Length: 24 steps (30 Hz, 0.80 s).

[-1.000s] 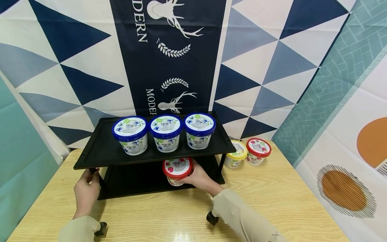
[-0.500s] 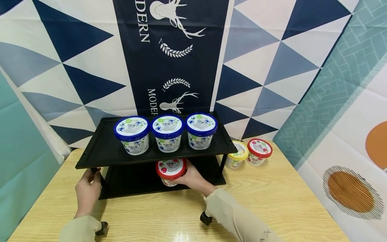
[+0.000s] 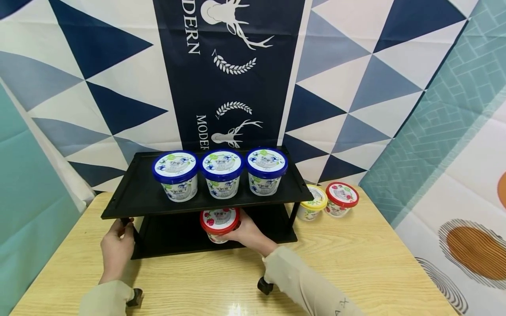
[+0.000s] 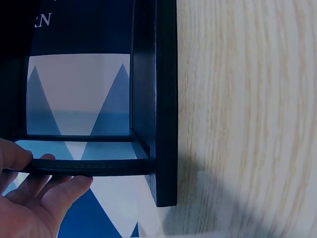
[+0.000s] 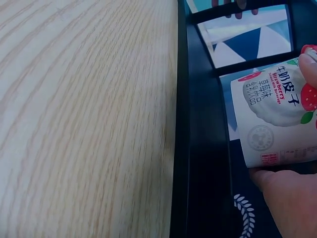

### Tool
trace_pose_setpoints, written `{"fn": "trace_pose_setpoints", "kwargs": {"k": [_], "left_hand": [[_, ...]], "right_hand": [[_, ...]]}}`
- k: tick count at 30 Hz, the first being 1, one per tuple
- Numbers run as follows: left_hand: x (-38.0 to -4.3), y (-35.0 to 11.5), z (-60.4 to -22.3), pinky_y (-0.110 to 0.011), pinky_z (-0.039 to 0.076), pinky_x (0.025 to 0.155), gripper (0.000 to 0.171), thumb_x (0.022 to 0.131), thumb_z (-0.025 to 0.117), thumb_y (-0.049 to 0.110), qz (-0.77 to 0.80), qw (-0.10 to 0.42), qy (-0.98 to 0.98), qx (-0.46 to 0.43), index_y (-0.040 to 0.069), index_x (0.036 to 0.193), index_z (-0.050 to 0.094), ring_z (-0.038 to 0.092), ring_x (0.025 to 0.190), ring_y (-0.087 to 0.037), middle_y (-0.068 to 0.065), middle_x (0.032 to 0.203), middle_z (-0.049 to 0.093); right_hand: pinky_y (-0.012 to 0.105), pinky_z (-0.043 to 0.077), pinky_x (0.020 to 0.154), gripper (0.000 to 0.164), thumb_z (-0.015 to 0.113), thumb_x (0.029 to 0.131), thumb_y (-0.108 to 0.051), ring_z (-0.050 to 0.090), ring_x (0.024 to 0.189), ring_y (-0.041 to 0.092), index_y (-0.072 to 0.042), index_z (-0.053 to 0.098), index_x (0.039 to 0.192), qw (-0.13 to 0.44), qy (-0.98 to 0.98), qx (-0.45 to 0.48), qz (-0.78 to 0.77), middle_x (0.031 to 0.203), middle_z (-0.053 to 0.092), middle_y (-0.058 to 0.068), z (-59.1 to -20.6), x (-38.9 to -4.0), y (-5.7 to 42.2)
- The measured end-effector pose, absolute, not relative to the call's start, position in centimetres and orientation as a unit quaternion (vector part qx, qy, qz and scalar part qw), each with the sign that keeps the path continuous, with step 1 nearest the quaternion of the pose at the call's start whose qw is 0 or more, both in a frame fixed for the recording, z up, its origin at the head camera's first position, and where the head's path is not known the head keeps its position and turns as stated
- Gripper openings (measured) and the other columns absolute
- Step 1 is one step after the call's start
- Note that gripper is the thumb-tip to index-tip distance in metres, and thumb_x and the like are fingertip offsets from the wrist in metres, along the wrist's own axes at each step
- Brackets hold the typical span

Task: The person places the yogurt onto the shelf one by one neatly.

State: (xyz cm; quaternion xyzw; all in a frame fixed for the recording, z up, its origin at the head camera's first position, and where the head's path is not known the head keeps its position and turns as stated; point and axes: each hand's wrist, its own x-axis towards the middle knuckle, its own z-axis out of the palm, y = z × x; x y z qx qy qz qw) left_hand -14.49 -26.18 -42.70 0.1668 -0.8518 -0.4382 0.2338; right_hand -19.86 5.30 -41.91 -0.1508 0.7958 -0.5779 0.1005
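Note:
My right hand (image 3: 246,230) grips a red-lidded strawberry milk tub (image 3: 219,220) from its right side, between the two tiers of a black shelf rack (image 3: 136,188). In the right wrist view the tub's white printed side (image 5: 272,114) shows, with thumb and fingers around it. At the rack's left end my left hand (image 3: 117,245) holds the front leg just under the upper tier. The left wrist view shows its fingers (image 4: 69,193) curled round that thin black leg (image 4: 109,167). Part of the red-lidded tub is hidden by my right hand.
Three blue-lidded tubs (image 3: 222,173) stand in a row on the upper tier. Right of the rack, a yellow-lidded tub (image 3: 312,202) and another red-lidded tub (image 3: 341,199) sit on the wooden table (image 3: 356,259). A patterned cloth (image 3: 233,87) hangs behind.
My right hand has moved the red-lidded tub leftward inside the lower level, slowing in the last half second. The left hand keeps its hold on the leg. The head view has shifted slightly.

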Motion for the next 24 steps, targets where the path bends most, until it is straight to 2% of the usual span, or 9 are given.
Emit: {"fn": "trace_pose_setpoints", "kwargs": {"k": [7, 24], "left_hand": [[-14.5, -26.1, -42.6, 0.0, 0.028, 0.061, 0.026, 0.098, 0.042, 0.015, -0.436, 0.24, -0.852, 0.162, 0.002, 0.11, 0.062, 0.058, 0.104, -0.036, -0.024, 0.11, 0.064], [-14.3, -26.0, -42.5, 0.0, 0.029, 0.06, 0.028, 0.098, 0.041, 0.015, -0.438, 0.238, -0.853, 0.156, 0.001, 0.113, 0.061, 0.057, 0.105, -0.038, -0.025, 0.112, 0.063]], "right_hand": [[0.041, 0.042, 0.101, 0.087, 0.084, 0.068, -0.017, 0.051, 0.119, 0.024, -0.011, 0.034, 0.139, 0.091, 0.793, -0.163, -0.579, 0.131, 0.052, 0.01, -41.8, -19.9, 4.8], [0.039, 0.042, 0.101, 0.087, 0.083, 0.069, -0.012, 0.051, 0.12, 0.021, -0.019, 0.032, 0.14, 0.111, 0.771, -0.175, -0.602, 0.132, 0.051, 0.005, -42.0, -20.1, 3.1]]}}
